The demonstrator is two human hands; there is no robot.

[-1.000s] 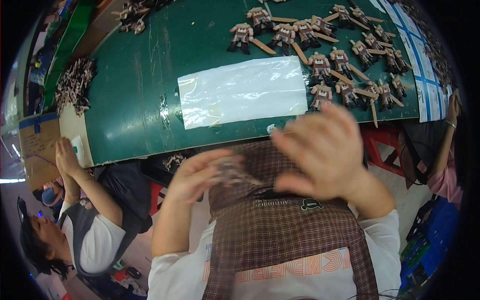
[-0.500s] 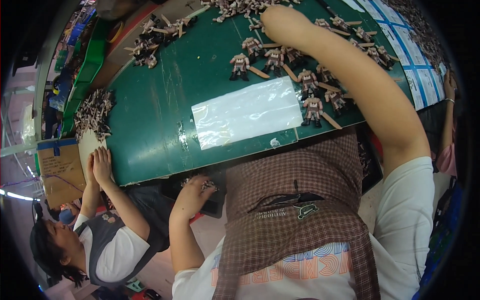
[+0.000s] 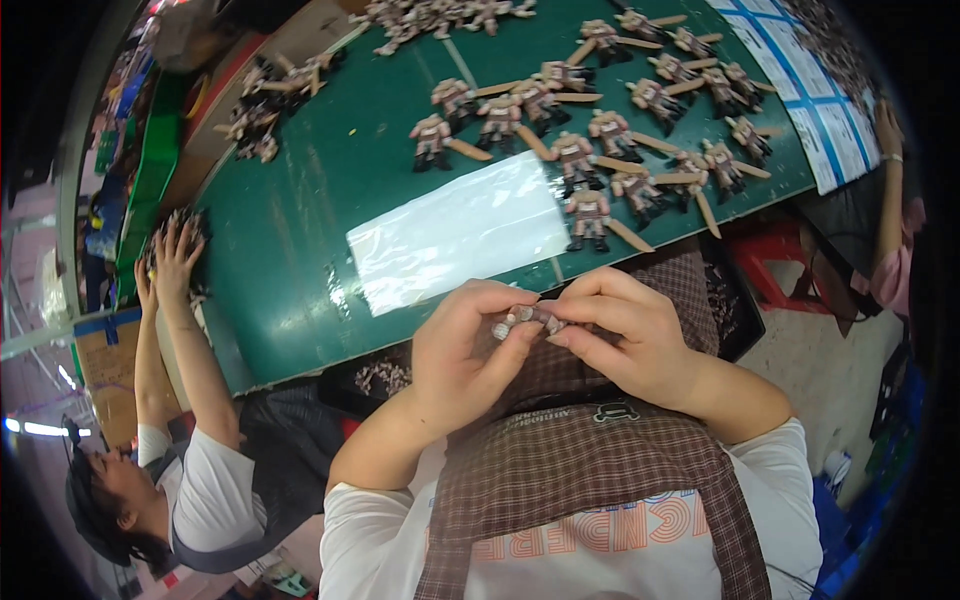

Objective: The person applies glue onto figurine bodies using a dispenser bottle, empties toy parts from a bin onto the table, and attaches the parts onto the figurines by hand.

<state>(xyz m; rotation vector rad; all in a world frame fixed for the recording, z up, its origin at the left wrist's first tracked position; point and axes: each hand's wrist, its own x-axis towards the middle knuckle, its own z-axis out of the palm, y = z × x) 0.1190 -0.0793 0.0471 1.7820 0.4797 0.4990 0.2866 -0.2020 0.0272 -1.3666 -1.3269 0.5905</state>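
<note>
My left hand [image 3: 465,345] and my right hand [image 3: 630,335] meet in front of the apron, just off the table's near edge. Between their fingertips they pinch a small toy figure part [image 3: 528,318], pale and brown, partly covered by fingers. Both hands are closed on it; whether it is one piece or two pressed together, I cannot tell. On the green table [image 3: 290,250], several headless toy figures [image 3: 587,215] with dark boots lie in loose rows, tan blade-like strips [image 3: 630,236] sticking out from them.
A white sheet [image 3: 460,235] lies near the table's front edge. Pale parts [image 3: 440,18] are heaped at the far edge. Small parts [image 3: 382,376] fill a dark tray below the table. At left, a co-worker's hands [image 3: 175,262] touch a dark pile. A red stool [image 3: 775,265] stands at right.
My right hand has come back from the far pile, and my left hand has risen from the tray. They now hold a figure part together. The co-worker's hands have moved farther up the table.
</note>
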